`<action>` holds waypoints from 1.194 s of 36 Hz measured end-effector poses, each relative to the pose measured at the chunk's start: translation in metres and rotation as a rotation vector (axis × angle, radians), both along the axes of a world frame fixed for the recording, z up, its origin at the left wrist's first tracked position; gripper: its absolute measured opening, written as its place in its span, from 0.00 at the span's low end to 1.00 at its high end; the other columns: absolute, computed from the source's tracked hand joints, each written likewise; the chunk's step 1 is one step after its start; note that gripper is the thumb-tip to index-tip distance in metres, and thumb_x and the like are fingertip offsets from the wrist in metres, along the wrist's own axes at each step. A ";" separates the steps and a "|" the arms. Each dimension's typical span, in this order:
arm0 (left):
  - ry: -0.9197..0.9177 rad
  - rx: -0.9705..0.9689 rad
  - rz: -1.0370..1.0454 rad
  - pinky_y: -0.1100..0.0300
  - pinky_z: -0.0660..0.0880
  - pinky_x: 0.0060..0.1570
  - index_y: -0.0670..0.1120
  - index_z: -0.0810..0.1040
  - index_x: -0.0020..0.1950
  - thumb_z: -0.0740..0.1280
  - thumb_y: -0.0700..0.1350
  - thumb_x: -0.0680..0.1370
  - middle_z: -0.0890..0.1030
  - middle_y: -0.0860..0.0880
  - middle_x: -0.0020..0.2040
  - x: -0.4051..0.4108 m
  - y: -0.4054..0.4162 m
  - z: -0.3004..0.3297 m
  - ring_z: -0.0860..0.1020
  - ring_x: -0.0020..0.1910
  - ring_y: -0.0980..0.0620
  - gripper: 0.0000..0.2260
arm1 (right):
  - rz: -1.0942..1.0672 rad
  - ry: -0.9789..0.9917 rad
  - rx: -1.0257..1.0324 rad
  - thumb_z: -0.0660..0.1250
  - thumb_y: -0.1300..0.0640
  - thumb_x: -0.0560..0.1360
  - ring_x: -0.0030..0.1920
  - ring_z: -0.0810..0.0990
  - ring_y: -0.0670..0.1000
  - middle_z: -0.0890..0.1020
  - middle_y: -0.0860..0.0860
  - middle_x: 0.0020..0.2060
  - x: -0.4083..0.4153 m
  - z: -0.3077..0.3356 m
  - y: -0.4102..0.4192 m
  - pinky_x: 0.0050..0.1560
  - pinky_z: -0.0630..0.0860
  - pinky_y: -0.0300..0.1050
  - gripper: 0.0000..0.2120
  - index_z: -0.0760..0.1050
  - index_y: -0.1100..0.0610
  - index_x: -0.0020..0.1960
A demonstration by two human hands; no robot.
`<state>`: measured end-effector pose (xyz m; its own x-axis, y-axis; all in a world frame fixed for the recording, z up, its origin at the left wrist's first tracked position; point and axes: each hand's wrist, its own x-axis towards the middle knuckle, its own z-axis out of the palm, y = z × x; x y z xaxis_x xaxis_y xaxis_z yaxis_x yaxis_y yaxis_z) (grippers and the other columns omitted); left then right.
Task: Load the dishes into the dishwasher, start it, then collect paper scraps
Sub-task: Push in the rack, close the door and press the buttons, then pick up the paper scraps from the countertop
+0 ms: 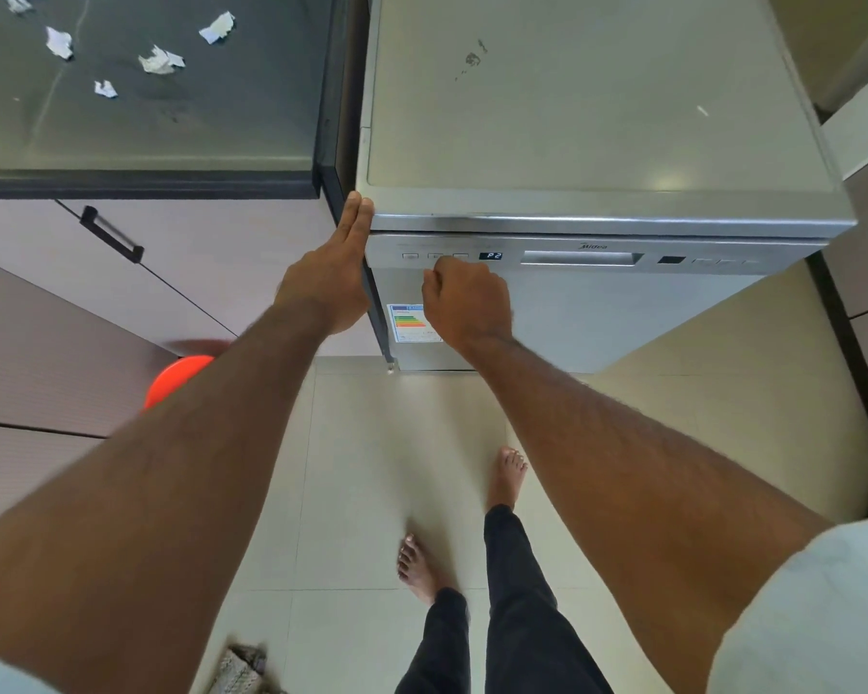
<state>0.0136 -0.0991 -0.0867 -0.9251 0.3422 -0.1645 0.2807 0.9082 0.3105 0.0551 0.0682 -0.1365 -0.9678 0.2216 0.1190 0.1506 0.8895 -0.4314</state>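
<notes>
While the dishwasher (597, 303) stands shut at the right of the dark counter (146, 142), we see a heavy, rigid steel cabinet that we judge will not shift under a touch; its door is best taken at the recessed handle (580, 258) in the middle of the control strip, and its buttons want only a light, square press. On the far left, the paper scraps (161, 60) lie scattered over the counter, crumpled and white; we judge them featherlight, soft and easy to scatter, so each is best pinched at its bulk or swept together by a flat palm.

Both arms reach forward from bare forearms. Our left hand (329, 278) is held flat, fingers straight and together, their tips touching the near left corner of the dishwasher's top edge, holding nothing. Our right hand (464, 303) is loosely curled with knuckles up, pressed close to the small buttons (436, 256) on the left of the strip; which finger makes contact is hidden, and it grips nothing. Just right of the buttons, the display (490, 255) reads P2.
</notes>
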 end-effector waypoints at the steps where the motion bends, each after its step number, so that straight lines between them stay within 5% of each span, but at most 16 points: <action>1: -0.005 -0.009 -0.002 0.51 0.77 0.41 0.50 0.41 0.83 0.65 0.38 0.79 0.41 0.53 0.83 -0.001 -0.001 0.002 0.76 0.43 0.47 0.41 | 0.015 0.007 0.012 0.58 0.52 0.80 0.35 0.78 0.56 0.83 0.53 0.38 0.000 0.003 -0.001 0.42 0.75 0.50 0.12 0.76 0.55 0.44; 5: 0.054 -0.069 -0.022 0.49 0.77 0.49 0.51 0.49 0.83 0.65 0.39 0.80 0.58 0.48 0.82 0.005 -0.005 0.021 0.78 0.57 0.42 0.36 | 0.047 0.098 0.087 0.61 0.53 0.78 0.46 0.80 0.57 0.82 0.52 0.44 -0.002 0.021 -0.002 0.45 0.71 0.51 0.07 0.75 0.54 0.51; 7: 0.092 -0.049 -0.004 0.49 0.74 0.48 0.50 0.58 0.81 0.65 0.40 0.80 0.75 0.42 0.70 0.011 -0.008 0.033 0.78 0.57 0.40 0.31 | 0.049 0.142 0.133 0.63 0.53 0.77 0.49 0.79 0.56 0.81 0.52 0.48 -0.005 0.035 -0.002 0.48 0.72 0.51 0.09 0.75 0.54 0.55; 9: 0.122 -0.050 0.010 0.48 0.73 0.50 0.49 0.65 0.78 0.63 0.41 0.81 0.80 0.42 0.63 0.014 -0.014 0.044 0.79 0.57 0.40 0.25 | 0.060 0.164 0.180 0.63 0.53 0.78 0.50 0.78 0.55 0.80 0.52 0.49 -0.011 0.049 -0.001 0.48 0.72 0.51 0.09 0.75 0.54 0.56; 13: 0.159 -0.031 0.076 0.46 0.73 0.59 0.47 0.74 0.72 0.62 0.45 0.82 0.81 0.43 0.64 0.009 -0.033 0.068 0.78 0.61 0.40 0.18 | 0.088 0.175 0.179 0.64 0.54 0.77 0.52 0.79 0.55 0.80 0.52 0.50 -0.023 0.082 -0.005 0.50 0.73 0.52 0.09 0.75 0.54 0.56; 16: 0.239 -0.011 0.127 0.50 0.72 0.49 0.45 0.80 0.61 0.62 0.46 0.81 0.84 0.43 0.54 0.004 -0.052 0.086 0.80 0.52 0.40 0.13 | 0.112 0.188 0.191 0.66 0.55 0.76 0.49 0.80 0.55 0.80 0.52 0.50 -0.032 0.106 -0.015 0.49 0.77 0.53 0.08 0.75 0.54 0.55; 26: 0.307 0.017 0.280 0.55 0.68 0.40 0.44 0.81 0.51 0.61 0.45 0.79 0.82 0.43 0.44 -0.007 -0.117 0.168 0.77 0.42 0.40 0.11 | 0.245 0.225 0.171 0.62 0.60 0.76 0.38 0.78 0.54 0.79 0.51 0.40 -0.053 0.180 -0.074 0.42 0.65 0.46 0.04 0.75 0.56 0.48; 43: 0.317 0.088 0.449 0.56 0.66 0.37 0.46 0.82 0.46 0.62 0.46 0.78 0.82 0.45 0.41 -0.058 -0.180 0.191 0.78 0.43 0.39 0.10 | 0.435 0.274 0.083 0.61 0.60 0.74 0.41 0.78 0.55 0.78 0.49 0.42 -0.134 0.213 -0.143 0.43 0.75 0.53 0.05 0.74 0.53 0.48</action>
